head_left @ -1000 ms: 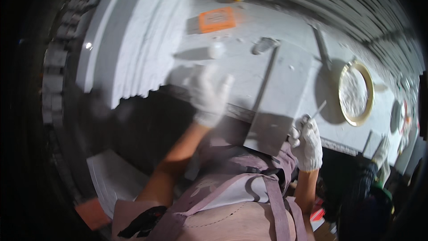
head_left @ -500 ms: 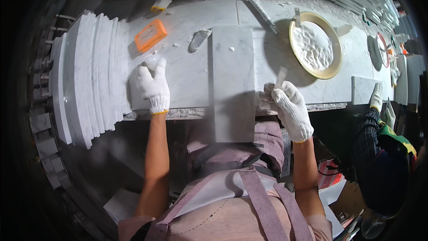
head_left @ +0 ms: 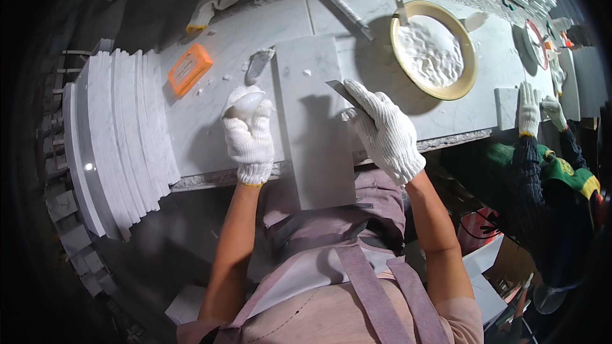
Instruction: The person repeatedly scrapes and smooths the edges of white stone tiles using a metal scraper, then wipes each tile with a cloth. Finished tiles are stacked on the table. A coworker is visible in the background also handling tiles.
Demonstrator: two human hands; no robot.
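A long grey-white marble tile (head_left: 319,165) lies in front of me, its near end jutting past the table edge over my lap. My left hand (head_left: 250,143), in a white knit glove, is closed around a small translucent white squeeze bottle (head_left: 250,103) beside the tile's left edge. My right hand (head_left: 387,129), gloved likewise, grips a thin flat metal scraper blade (head_left: 340,91) above the tile's right side. A small white lump (head_left: 307,72) sits on the tile's far part. Whether the blade touches the tile I cannot tell.
A yellow-rimmed bowl (head_left: 470,76) of white paste stands at the right. Stacked marble slabs (head_left: 121,134) rise at the left. An orange box (head_left: 190,70), a spare glove (head_left: 213,1) and a metal strip (head_left: 347,13) lie behind. A co-worker's gloved hand (head_left: 528,111) rests at the right.
My left hand has moved right to the tile, bringing the bottle. My right hand has shifted left and up, and its blade now reaches over the tile. The view has shifted slightly.
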